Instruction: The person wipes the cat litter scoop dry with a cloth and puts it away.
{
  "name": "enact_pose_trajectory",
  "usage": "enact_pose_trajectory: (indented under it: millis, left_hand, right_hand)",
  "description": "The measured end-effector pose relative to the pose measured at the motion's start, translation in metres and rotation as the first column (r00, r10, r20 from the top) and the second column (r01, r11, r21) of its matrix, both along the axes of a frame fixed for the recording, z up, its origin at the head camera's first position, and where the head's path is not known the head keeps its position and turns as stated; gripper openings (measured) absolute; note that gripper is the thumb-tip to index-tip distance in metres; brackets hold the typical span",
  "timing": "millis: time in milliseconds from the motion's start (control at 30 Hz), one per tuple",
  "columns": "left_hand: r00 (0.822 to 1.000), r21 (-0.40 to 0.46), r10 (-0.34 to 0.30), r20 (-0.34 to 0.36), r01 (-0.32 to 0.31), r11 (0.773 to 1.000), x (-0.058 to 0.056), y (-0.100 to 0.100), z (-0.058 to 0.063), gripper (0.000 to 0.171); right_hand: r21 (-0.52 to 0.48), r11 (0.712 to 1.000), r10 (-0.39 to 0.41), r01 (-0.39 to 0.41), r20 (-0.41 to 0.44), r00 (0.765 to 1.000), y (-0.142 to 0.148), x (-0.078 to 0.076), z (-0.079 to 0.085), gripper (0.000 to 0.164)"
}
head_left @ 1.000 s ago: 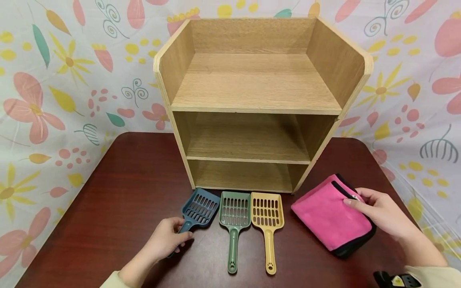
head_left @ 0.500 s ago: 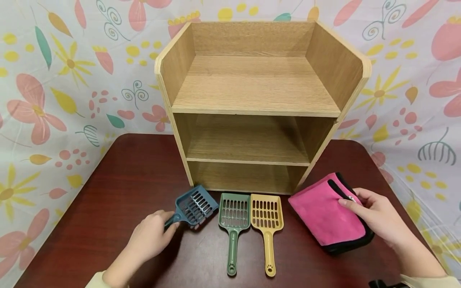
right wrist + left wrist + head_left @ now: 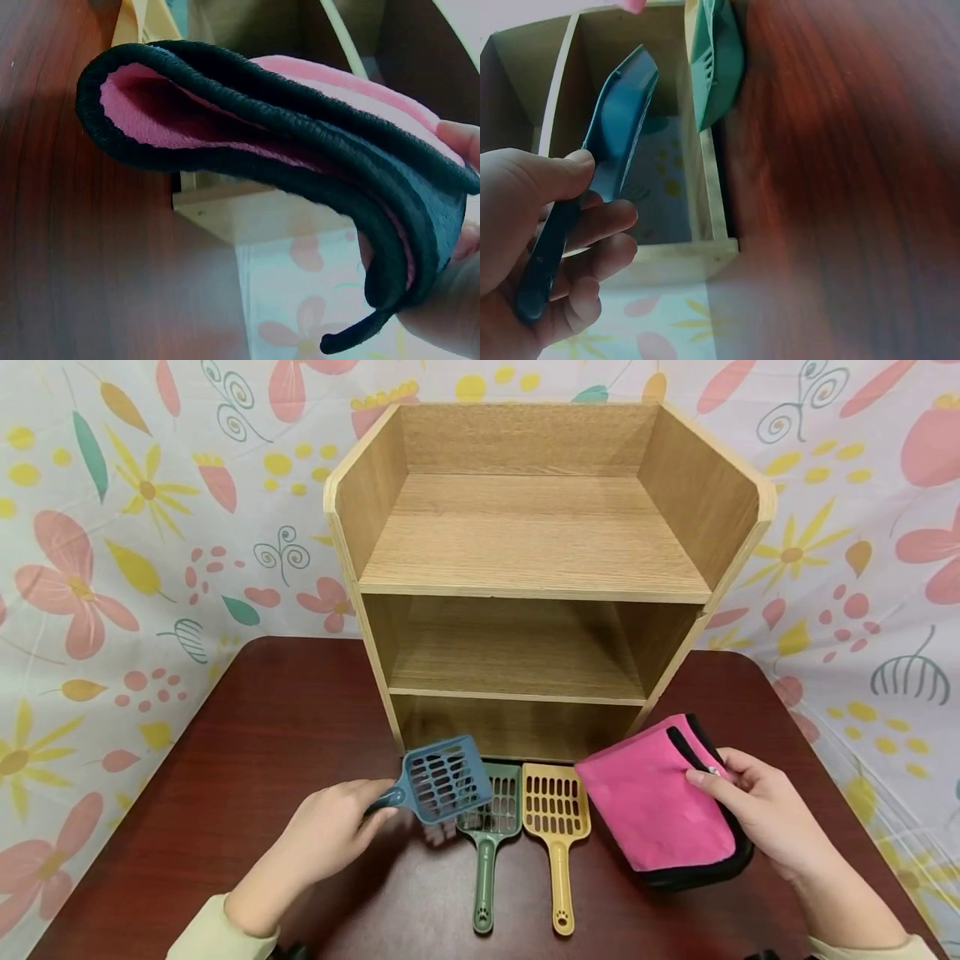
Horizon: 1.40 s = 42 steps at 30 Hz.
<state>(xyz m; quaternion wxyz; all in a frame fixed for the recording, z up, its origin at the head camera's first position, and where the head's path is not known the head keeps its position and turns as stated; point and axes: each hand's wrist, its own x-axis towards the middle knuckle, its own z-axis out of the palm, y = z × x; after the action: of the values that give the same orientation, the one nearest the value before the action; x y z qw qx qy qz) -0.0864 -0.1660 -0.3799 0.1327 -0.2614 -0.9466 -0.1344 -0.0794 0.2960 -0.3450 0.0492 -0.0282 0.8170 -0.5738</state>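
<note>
My left hand (image 3: 333,827) grips the handle of a blue slotted litter scoop (image 3: 444,779), thumb on top and fingers curled beneath, as the left wrist view shows. The scoop's head is raised off the table and overlaps the upper left of a green litter scoop (image 3: 486,877) lying flat. Beside the green one lies a yellow litter scoop (image 3: 561,868). At the right, my right hand (image 3: 772,810) pinches the edge of a folded pink cloth (image 3: 660,802) with black trim. The cloth's folded layers (image 3: 262,127) show in the right wrist view, tilted above the table.
A wooden shelf unit (image 3: 528,589) with an open top and two lower compartments stands behind the scoops. It rests on a dark red-brown table (image 3: 247,760). A flower-patterned sheet (image 3: 150,568) hangs behind and along the sides.
My left hand has lifted the blue scoop and swung its head rightward over the green scoop. My right hand has shifted left with the pink cloth, close to the yellow scoop.
</note>
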Motion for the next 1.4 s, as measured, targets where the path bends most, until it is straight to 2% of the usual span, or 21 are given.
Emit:
enact_pose_trajectory:
  millis: [67, 200, 433, 600, 767, 900, 1033, 1133, 1233, 1333, 1400]
  left_hand:
    - [1.000, -0.010, -0.026, 0.003, 0.026, 1.000, -0.003, 0.005, 0.000, 0.021]
    - [0.996, -0.014, -0.092, -0.004, 0.092, 0.996, -0.008, 0.017, 0.003, 0.020]
    - [0.979, 0.008, -0.199, -0.048, 0.200, 0.980, -0.015, 0.040, 0.008, 0.022]
    - [0.972, -0.004, -0.232, -0.042, 0.232, 0.973, -0.018, 0.053, 0.009, 0.025]
    - [0.971, -0.016, -0.236, -0.024, 0.236, 0.972, -0.020, 0.064, 0.008, 0.028]
    - [0.970, -0.010, -0.241, -0.012, 0.241, 0.970, -0.020, 0.071, 0.008, 0.028]
    - [0.969, -0.006, -0.242, -0.041, 0.242, 0.970, -0.021, 0.075, 0.006, 0.028]
    - [0.966, -0.003, -0.245, -0.079, 0.245, 0.969, -0.022, 0.076, 0.005, 0.028]
    - [0.962, -0.006, -0.247, -0.112, 0.248, 0.969, -0.022, 0.076, 0.004, 0.028]
    - [0.954, -0.008, -0.257, -0.152, 0.259, 0.966, -0.022, 0.077, 0.003, 0.028]
    - [0.944, -0.012, -0.268, -0.191, 0.271, 0.962, -0.022, 0.078, 0.002, 0.029]
  right_hand:
    - [-0.058, 0.998, 0.019, -0.020, -0.005, 1.000, -0.006, 0.000, 0.001, 0.008]
    - [-0.109, 0.994, 0.026, -0.028, -0.018, 0.999, -0.018, -0.001, 0.002, 0.006]
    - [-0.190, 0.981, -0.027, 0.024, -0.014, 1.000, -0.039, -0.005, 0.007, 0.004]
    - [-0.246, 0.968, -0.059, 0.054, -0.014, 0.998, -0.057, -0.008, 0.010, 0.004]
    - [-0.237, 0.966, -0.107, 0.102, -0.008, 0.994, -0.076, -0.007, 0.009, 0.010]
    - [-0.152, 0.984, -0.099, 0.090, -0.052, 0.994, -0.091, -0.002, 0.005, 0.015]
    - [-0.041, 0.999, -0.009, 0.004, -0.133, 0.991, -0.101, 0.002, 0.001, 0.012]
    - [0.075, 0.993, 0.110, -0.095, -0.234, 0.966, -0.102, 0.004, -0.002, 0.011]
    - [0.201, 0.968, 0.214, -0.153, -0.329, 0.920, -0.100, 0.003, -0.005, 0.017]
    - [0.264, 0.953, 0.244, -0.148, -0.381, 0.892, -0.099, -0.003, -0.009, 0.017]
    - [0.275, 0.953, 0.230, -0.125, -0.392, 0.891, -0.098, -0.008, -0.012, 0.015]
